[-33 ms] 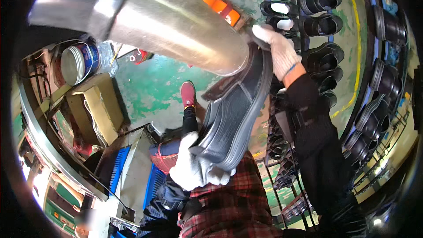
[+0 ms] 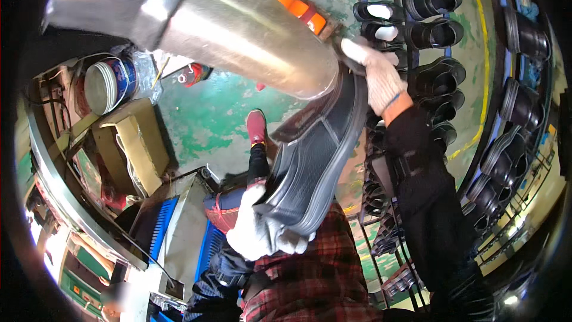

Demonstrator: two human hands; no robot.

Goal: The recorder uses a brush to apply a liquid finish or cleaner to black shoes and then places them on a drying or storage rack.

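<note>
Unchanged from the earlier frame: gloved left hand (image 2: pixel 257 235) grips the dark grey rubber-soled shoe (image 2: pixel 316 164) heel, right hand (image 2: pixel 379 77) clasps its toe beside the steel cylinder (image 2: pixel 238 30).

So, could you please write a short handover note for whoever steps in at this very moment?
Left hand: gloved, gripping the heel end of the dark shoe.
Right hand: gloved, gripping the toe end, close beside the mouth of the shiny metal cylinder.
Shoe: held up in the air between both hands, its toe at the cylinder.
Rack on the right holds many more dark shoes.
Done: shoe lifted to the cylinder.
Left: cannot tell from this view how far the work on it has gone; the shoe is not yet on the rack.
</note>
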